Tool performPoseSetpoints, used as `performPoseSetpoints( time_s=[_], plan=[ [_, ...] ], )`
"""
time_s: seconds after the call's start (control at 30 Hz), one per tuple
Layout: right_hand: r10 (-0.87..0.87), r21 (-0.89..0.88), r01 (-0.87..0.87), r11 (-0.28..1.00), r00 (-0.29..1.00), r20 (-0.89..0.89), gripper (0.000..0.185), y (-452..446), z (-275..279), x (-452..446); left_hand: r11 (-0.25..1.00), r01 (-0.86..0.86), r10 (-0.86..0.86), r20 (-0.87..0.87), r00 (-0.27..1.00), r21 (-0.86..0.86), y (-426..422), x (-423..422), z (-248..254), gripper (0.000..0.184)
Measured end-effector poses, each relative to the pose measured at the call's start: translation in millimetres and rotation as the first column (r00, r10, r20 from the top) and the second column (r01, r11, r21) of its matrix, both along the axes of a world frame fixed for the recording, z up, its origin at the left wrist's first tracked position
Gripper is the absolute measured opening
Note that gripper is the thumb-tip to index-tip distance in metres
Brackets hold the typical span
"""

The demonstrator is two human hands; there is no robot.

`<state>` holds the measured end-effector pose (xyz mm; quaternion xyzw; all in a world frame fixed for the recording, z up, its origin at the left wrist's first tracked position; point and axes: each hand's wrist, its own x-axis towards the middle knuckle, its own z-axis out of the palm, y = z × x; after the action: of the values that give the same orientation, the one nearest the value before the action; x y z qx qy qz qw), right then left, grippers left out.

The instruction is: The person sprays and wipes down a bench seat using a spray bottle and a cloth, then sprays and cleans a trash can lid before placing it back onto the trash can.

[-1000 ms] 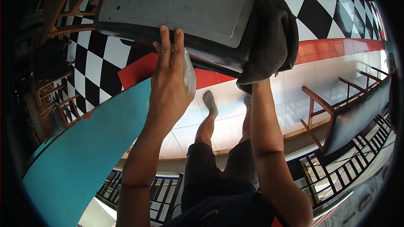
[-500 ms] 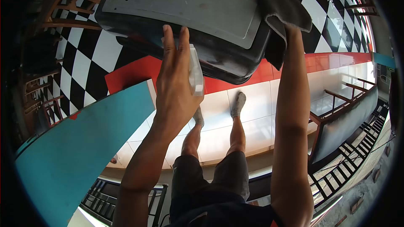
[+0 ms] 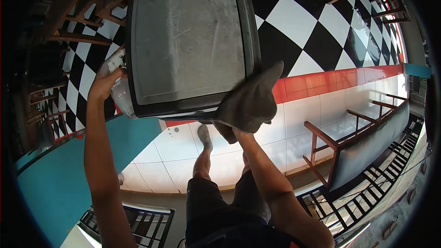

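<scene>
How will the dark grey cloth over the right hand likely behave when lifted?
The dark grey cloth is probably floppy, since it bends and drapes in loose folds. It is likely light, being sheet material with no visible hard parts. Its matte surface suggests little slipperiness.

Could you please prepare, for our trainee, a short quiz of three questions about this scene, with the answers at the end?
1. What covers most of the right hand?
A) a rubber glove
B) a dark cloth
C) a paper bag

2. True or false: the left hand holds a clear plastic container beside the grey and black box.

3. Which two colours make up the checked floor beyond the red strip?

Key:
1. B
2. True
3. Black and white
</scene>
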<state>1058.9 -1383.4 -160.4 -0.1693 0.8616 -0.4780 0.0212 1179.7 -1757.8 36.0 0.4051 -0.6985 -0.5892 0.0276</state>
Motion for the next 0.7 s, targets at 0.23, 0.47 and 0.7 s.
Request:
performPoseSetpoints(
  time_s=[0.23,0.47,0.7],
  plan=[
    [0.370,0.085,-0.362,0.928,0.922,-0.115,0.063,-50.0,7.8,58.3,0.769,-0.118,0.165,0.016,0.986,-0.629,-12.0,71.8,64.5,0.046],
    [0.022,-0.739,0.084,0.669,0.991,0.132,0.054,-45.2,0.5,-80.8,0.786,0.282,-0.169,0.246,0.954,-0.551,204.4,93.3,59.2,0.012],
    [0.311,-0.824,0.433,0.365,0.778,0.546,0.049,73.7,44.5,-63.1,0.768,0.172,-0.115,0.131,0.985,-0.617,300.3,70.8,-40.0,0.009]
  ],
)
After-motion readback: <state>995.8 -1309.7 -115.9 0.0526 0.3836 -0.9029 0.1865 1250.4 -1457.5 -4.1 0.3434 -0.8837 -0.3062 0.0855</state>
